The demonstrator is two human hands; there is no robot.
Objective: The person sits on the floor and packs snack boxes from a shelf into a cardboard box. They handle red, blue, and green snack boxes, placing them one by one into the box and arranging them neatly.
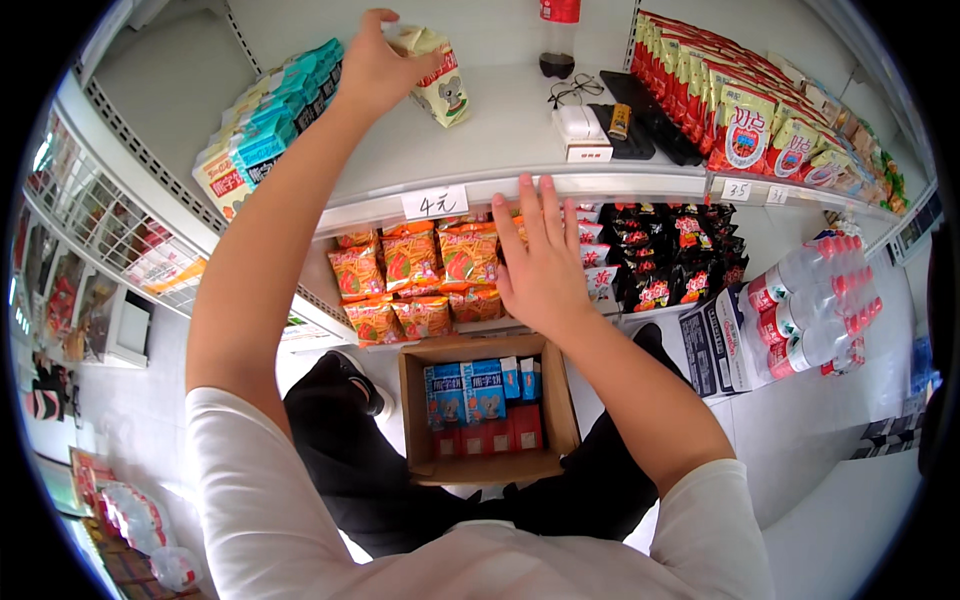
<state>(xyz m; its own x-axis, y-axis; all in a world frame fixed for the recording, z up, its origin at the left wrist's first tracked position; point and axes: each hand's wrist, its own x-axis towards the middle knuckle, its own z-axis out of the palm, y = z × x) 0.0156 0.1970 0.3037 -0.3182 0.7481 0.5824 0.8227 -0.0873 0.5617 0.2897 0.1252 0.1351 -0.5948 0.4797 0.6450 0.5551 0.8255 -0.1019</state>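
Observation:
On the upper shelf, my left hand (381,75) is around the upper part of a cream snack carton (448,94) with a koala picture. Its thumb lies across the carton's side, and part of the carton is hidden behind the hand. Left of that hand stand rows of teal cartons (274,135) and cream cartons (217,169). My right hand (546,266) is spread flat, fingertips at the front edge of the upper shelf (637,182), holding nothing. Between my legs, an open cardboard box (487,474) contains blue snack cartons (484,394) and red cartons (499,435).
Eyeglasses (574,90), a white case (579,120) and a cola bottle (557,45) stand on the upper shelf. Red snack bags (742,131) fill its right side. Below are orange snack bags (409,259) and black bags (652,289). Bottled-water packs (795,322) stand at right.

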